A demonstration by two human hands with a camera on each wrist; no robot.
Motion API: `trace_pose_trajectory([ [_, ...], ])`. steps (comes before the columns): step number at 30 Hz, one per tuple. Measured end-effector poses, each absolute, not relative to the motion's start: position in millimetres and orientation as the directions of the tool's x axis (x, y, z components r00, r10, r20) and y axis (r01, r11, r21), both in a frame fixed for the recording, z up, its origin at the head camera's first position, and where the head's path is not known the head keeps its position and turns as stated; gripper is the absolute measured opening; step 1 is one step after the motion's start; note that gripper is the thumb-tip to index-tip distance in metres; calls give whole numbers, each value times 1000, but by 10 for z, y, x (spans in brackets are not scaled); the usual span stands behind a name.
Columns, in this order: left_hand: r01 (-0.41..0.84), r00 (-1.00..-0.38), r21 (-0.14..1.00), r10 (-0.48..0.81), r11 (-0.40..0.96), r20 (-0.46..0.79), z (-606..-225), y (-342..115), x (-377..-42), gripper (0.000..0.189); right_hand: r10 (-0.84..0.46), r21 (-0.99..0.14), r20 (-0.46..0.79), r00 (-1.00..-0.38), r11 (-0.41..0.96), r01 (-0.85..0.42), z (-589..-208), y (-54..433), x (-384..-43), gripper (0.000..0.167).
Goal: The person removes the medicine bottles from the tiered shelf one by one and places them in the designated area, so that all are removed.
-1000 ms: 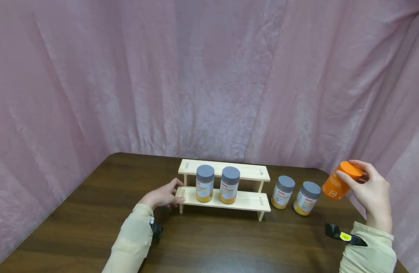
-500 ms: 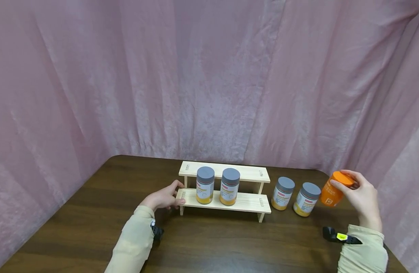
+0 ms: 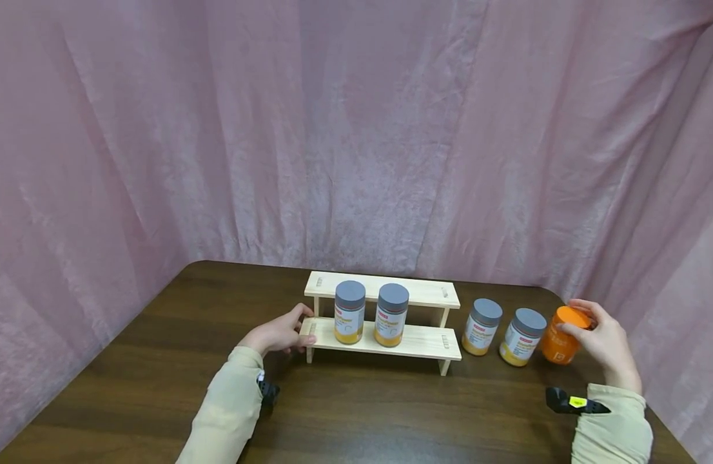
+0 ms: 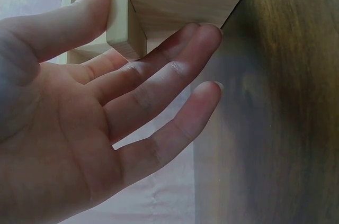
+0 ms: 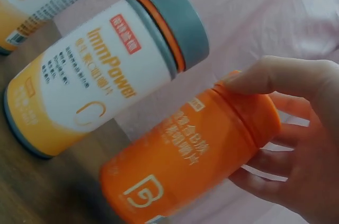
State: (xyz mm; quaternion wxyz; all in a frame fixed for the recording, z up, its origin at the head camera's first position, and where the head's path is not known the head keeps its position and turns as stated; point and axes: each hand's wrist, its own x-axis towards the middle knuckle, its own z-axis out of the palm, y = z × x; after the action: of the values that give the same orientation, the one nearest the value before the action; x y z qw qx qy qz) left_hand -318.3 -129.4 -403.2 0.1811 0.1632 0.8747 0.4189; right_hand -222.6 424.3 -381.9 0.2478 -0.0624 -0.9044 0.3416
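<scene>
The right hand is pinching a smooth orange bottle by its ridgeless round lid.
The left hand is gripping the pale wooden two-step rack at its lower plank's end. Two cylindrical grey-lidded jars are standing on that plank; two matching jars are standing on the dark wood-grained table, beside the orange bottle. Lids are hiding all contents. Plush pink curtain is hanging behind.

Soft light is shining on the curtain; shadow is darkening the desk under the shelf; the left wrist view is looking dim.
</scene>
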Motion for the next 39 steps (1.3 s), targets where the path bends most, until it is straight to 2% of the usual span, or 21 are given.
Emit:
trace_pose_trajectory([
  [4,136,-877,793,444,593,-182,-4040,-1294,-3167,50,215,-710,345,-914,696,-104,-3905,4278,-2233,49],
  [7,132,-878,794,442,594,-184,-4038,-1291,-3157,50,211,-766,296,-932,635,-99,-3942,4288,-2234,42],
  [10,137,-879,791,441,597,-181,-4033,-1290,-3152,49,250,-787,221,-943,617,-21,-3933,4277,-2242,56],
  [13,131,-880,794,438,594,-182,-4034,-1292,-3152,49,300,-780,124,-946,618,93,-3904,4259,-2253,80],
  [17,124,-884,794,430,596,-184,-4053,-1300,-3155,49,348,-752,65,-935,633,183,-3886,4244,-2270,87],
  [26,132,-886,782,426,609,-182,-4073,-1309,-3165,50,374,-747,78,-924,636,194,-3868,4217,-2278,85],
  [39,133,-882,791,435,597,-179,-4021,-1271,-3165,48,404,-716,318,-857,695,62,-3496,4009,-2179,71],
])
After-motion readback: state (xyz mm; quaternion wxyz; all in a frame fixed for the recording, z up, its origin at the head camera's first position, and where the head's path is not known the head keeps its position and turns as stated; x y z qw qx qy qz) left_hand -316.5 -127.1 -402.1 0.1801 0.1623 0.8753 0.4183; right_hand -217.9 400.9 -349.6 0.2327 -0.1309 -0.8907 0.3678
